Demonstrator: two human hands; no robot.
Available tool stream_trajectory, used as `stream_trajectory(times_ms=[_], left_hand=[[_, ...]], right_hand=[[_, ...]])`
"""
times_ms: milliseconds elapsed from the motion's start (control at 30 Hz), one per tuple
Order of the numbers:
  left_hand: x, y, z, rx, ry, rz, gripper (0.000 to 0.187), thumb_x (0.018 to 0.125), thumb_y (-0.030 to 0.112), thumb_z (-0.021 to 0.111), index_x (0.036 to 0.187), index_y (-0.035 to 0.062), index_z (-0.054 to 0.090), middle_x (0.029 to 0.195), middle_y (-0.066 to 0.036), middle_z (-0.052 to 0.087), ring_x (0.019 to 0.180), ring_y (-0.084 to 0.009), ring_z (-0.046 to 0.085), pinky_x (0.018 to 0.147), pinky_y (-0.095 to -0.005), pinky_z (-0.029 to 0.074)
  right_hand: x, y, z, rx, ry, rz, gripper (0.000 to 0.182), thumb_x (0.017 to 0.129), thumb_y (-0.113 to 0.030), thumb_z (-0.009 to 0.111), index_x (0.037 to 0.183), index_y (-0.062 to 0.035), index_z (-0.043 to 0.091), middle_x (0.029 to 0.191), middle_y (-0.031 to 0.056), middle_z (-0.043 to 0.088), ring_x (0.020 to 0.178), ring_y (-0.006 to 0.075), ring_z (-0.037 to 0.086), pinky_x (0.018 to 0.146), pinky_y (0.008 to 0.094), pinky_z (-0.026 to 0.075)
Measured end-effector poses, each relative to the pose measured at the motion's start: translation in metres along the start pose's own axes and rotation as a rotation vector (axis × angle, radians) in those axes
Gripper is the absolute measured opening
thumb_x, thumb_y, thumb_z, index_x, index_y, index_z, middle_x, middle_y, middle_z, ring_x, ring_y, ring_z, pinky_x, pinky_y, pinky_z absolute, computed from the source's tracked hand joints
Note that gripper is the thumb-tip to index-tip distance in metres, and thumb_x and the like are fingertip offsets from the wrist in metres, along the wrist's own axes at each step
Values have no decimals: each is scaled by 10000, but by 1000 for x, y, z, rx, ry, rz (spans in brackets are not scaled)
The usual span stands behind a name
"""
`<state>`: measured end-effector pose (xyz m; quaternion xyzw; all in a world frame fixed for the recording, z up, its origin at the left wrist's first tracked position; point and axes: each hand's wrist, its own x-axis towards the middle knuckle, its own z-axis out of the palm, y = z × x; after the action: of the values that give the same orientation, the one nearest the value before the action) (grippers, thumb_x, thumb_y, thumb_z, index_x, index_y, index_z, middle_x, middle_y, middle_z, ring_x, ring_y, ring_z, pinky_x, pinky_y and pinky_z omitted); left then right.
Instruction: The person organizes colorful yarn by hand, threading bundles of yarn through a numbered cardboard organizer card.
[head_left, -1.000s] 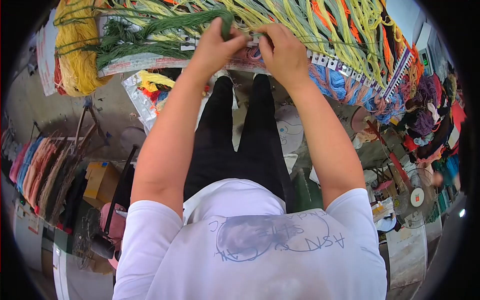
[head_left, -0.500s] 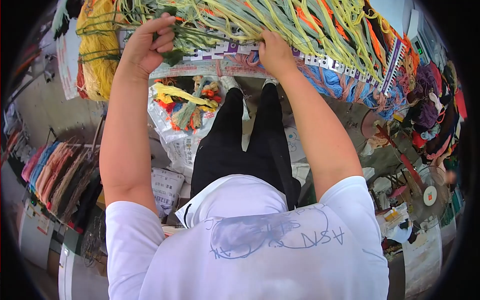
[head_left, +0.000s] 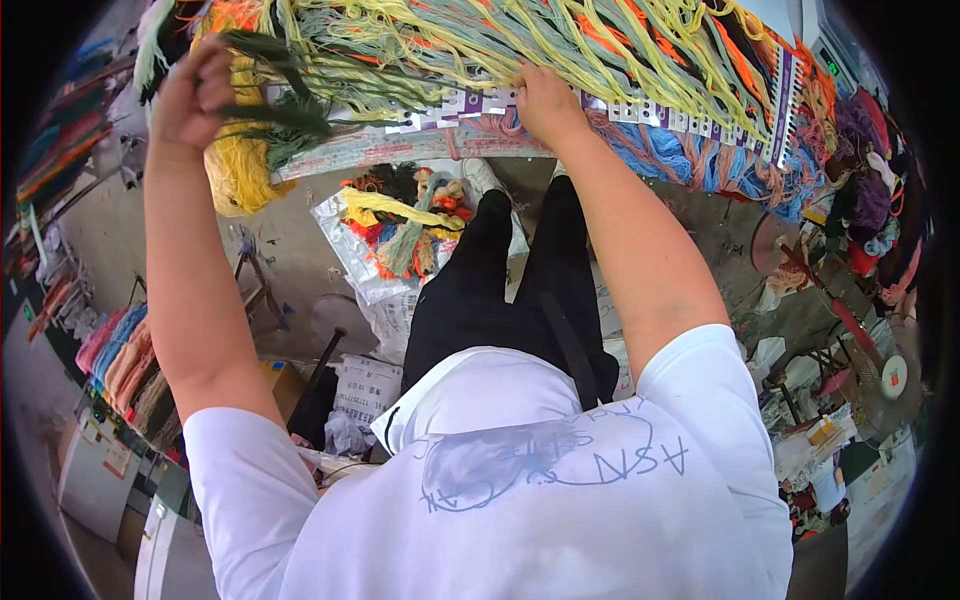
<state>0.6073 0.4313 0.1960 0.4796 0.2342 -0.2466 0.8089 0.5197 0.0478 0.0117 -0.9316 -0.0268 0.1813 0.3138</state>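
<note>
Head view: the left hand (head_left: pixel 190 100) has just swung out towards the tabletop's (head_left: pixel 350 155) left end, fingers curled round long, dark green yarn (head_left: pixel 275 115) — so that yarn now trails away from the middle of the near edge. The right hand (head_left: pixel 550 108) stays mid-edge, fingers bunched narrow by pale yellow-green strands (head_left: pixel 470 60); can't tell whether they grip. Writing: inverted "ASN" on the white cotton T-shirt (head_left: pixel 560 530) — no brand legible.

one left hand (head_left: pixel 192 95), one right hand (head_left: pixel 549 108), two shoes (head_left: pixel 481 176), one shirt (head_left: pixel 580 510), one fan (head_left: pixel 893 378), uncountably many threads (head_left: pixel 440 62)
</note>
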Motion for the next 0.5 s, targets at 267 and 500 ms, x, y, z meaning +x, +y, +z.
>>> stream_trajectory(times_ms=[267, 500], left_hand=[[-14, 86, -30, 573, 613, 551, 281, 791, -40, 533, 1070, -46, 563, 1085, -139, 573, 476, -77, 344, 445, -222, 320], [-76, 10, 58, 194, 220, 213, 225, 930, 198, 478, 1008, 13, 581, 1091, -106, 643, 443, -10, 269, 445, -153, 300]], right_hand=[[-13, -13, -4, 76, 102, -60, 236, 783, -139, 570, 1009, -73, 556, 987, 147, 557, 933, 351, 555, 805, 433, 467], [-75, -146, -72, 765, 159, -108, 192, 811, -98, 596, 991, -33, 622, 825, 65, 601, 713, 128, 578, 665, 254, 466]])
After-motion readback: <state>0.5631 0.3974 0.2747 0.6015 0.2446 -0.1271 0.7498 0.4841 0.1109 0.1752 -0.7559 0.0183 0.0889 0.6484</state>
